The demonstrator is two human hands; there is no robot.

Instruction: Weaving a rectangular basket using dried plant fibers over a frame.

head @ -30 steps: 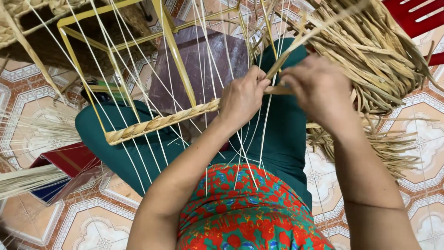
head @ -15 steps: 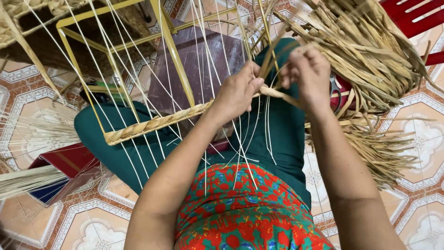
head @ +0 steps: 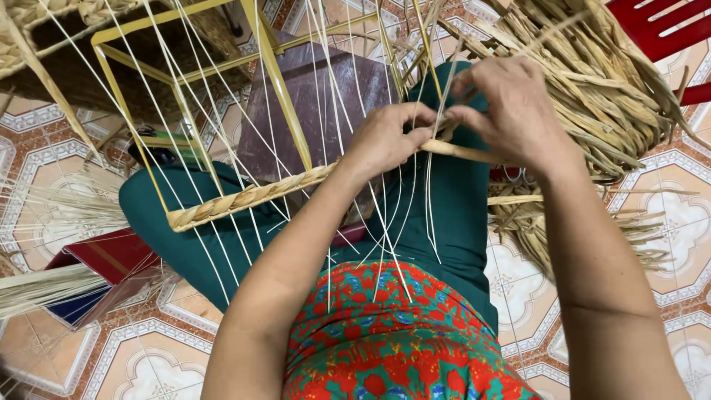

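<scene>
1. Loose pale reeds (head: 44, 285) lie at the far left on the patterned tiled floor (head: 148, 363), just beside a dark red flat book-like object (head: 111, 255).
2. A yellow metal frame (head: 278, 81) stands tilted over the person's green-trousered legs (head: 459, 215). Thin pale strands (head: 333, 89) run down across the frame.
3. A braided straw band (head: 244, 198) runs along the frame's lower bar, rising from lower left to the hands.
4. The left hand (head: 389, 141) is closed on the braid's working end; thumb and fingers curl round it, in contact with the strands.
5. The right hand (head: 511, 111), just beside the left, pinches a flat straw strip (head: 463, 152) between thumb and forefinger; the remaining fingers are bent loosely.
6. A large bundle of dried straw (head: 600, 81) lies behind the right hand.
7. A red plastic chair (head: 670, 30) shows at the upper right corner.
</scene>
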